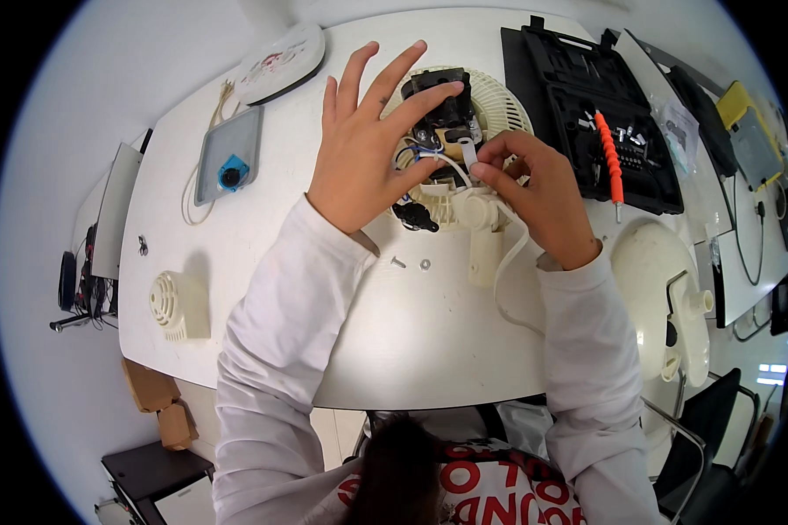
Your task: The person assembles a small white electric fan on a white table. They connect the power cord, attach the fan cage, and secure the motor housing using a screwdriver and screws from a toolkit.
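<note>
A disassembled fan lies ahead, its cream grille (503,98) under a black motor part (446,96) with blue, black and white wires. My left hand (363,131) is open over it, fingers spread. Its index fingertip is at the motor part and its thumb near the white cord (452,163). My right hand (534,179) pinches a small light grey strip (468,152) beside the wiring, thumb and index closed. Below is the fan's cream neck (480,249), with a black knob-like part (416,216) to its left. A screw (398,262) and a nut (425,264) lie nearer me.
A black tool case (578,105) with an orange flexible-shaft driver (609,157) stands at the right. A cream fan base (648,289) is below it. On the left are a grey tray (241,131) with a blue part (233,173), a vented cover (182,306) and a round white piece (280,66).
</note>
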Tool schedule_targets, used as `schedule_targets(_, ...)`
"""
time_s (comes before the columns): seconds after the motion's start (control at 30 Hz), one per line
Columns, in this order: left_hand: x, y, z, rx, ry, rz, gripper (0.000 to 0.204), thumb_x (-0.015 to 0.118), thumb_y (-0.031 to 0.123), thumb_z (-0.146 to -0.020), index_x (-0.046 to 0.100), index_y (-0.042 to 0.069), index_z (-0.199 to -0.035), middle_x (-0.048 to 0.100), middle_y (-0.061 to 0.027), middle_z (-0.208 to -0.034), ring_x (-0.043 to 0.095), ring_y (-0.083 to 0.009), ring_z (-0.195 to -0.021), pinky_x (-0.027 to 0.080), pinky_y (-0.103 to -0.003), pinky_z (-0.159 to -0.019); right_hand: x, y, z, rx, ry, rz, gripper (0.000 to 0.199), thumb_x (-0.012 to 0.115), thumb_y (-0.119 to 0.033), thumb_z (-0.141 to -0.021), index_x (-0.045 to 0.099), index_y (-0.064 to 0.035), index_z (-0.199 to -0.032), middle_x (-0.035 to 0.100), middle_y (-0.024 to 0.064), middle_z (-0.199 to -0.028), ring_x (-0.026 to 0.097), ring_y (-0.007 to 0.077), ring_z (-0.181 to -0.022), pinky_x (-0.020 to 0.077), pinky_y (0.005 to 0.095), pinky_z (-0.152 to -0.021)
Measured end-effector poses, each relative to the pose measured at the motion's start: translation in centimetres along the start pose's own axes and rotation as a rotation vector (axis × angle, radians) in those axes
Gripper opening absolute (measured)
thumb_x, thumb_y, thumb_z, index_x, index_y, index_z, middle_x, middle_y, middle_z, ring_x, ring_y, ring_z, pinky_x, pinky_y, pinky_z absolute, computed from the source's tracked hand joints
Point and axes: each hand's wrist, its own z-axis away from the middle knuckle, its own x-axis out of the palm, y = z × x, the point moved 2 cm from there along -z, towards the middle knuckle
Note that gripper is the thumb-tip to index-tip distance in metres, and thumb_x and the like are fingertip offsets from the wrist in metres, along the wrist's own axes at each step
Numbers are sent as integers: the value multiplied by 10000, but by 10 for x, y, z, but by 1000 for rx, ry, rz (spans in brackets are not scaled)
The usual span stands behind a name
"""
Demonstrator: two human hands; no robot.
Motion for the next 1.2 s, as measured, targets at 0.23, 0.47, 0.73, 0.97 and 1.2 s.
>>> schedule_targets(0.23,4,-5,0,23,-3,42,693,795,222,-614,580,294,-1269,364,-34,-1493,258,-402,-1345,257,-604,-1026,5,11,0,115,12,-338,173,675,-168,-871,636,-12,-933,598,2,-795,522,85,-669,426,219,-610)
schedule_targets(0.47,4,-3,-2,38,7,32,693,777,223,-606,585,293,-1268,364,-52,-1490,269,-405,-1331,263,-564,-1034,1,12,-1,135,-25,-363,224,679,-210,-879,634,-6,-960,588,-8,-786,494,62,-661,404,208,-603)
schedule_targets(0.73,6,-4,-1,51,14,35,679,771,218,-616,588,273,-1268,368,-67,-1485,272,-409,-1315,254,-529,-1052,2,8,1,182,-11,-454,226,681,-221,-880,638,-13,-956,587,-21,-805,490,60,-665,401,203,-609)
schedule_targets(0.97,3,-1,-3,32,-8,15,680,768,207,-610,594,256,-1265,377,-72,-1482,273,-411,-1314,252,-515,-1075,1,14,-1,130,26,-401,221,684,-198,-871,648,-14,-989,623,3,-802,509,65,-633,421,206,-600)
schedule_targets(1.2,5,-1,-3,41,-6,11,704,758,195,-592,590,219,-1276,382,-86,-1485,281,-409,-1315,235,-508,-1110,3,15,-1,40,115,-286,197,693,-170,-845,678,-30,-983,645,13,-792,509,66,-596,425,222,-569)
